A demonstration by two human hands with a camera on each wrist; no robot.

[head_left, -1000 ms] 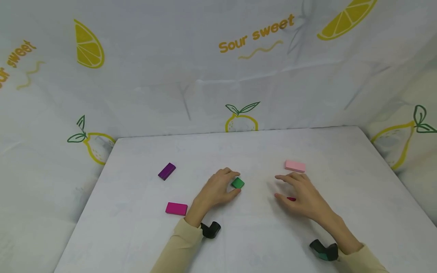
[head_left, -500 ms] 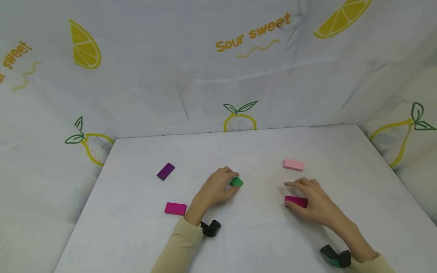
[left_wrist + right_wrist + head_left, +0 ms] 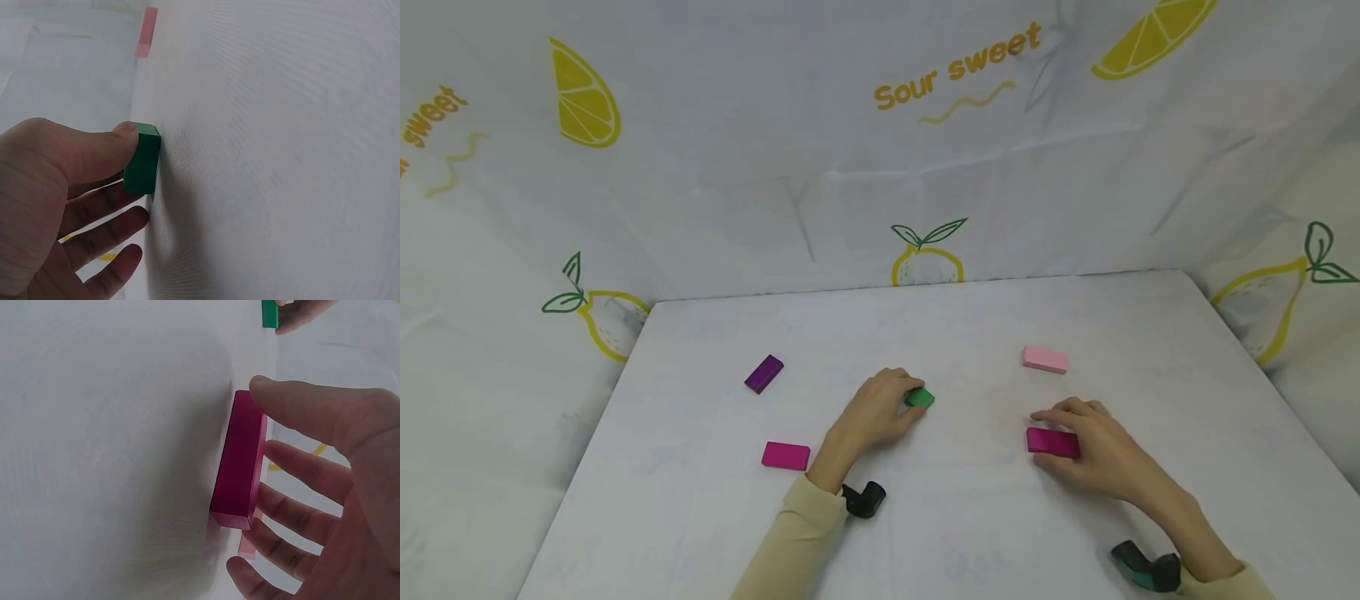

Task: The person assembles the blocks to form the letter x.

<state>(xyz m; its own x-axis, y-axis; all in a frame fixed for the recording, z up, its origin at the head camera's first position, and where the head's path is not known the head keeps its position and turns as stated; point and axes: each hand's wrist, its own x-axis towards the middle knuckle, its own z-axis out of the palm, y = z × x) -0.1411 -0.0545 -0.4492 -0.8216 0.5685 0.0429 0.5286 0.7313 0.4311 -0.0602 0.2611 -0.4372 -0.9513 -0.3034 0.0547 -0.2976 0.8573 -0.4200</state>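
A small green block [image 3: 920,397] lies near the middle of the white table, pinched between the thumb and fingers of my left hand [image 3: 872,410]. In the left wrist view the thumb presses the top edge of the green block [image 3: 142,161]. My right hand [image 3: 1101,450] spreads around a dark magenta block [image 3: 1052,442] on the right side. Its thumb is at the near side, and a gap shows between the index finger and the far side. In the right wrist view the thumb tip sits close to one end of the magenta block [image 3: 239,456], with the fingers behind it.
A light pink block [image 3: 1045,359] lies beyond my right hand. To the left are a purple block [image 3: 764,374] and a bright pink block [image 3: 786,456], the latter near my left wrist. A lemon-print white cloth [image 3: 737,208] hangs behind the table's back edge.
My right hand has moved right and slightly nearer, drawing back around the magenta block, now in plain sight. My left thumb and fingers have closed in on the green block.
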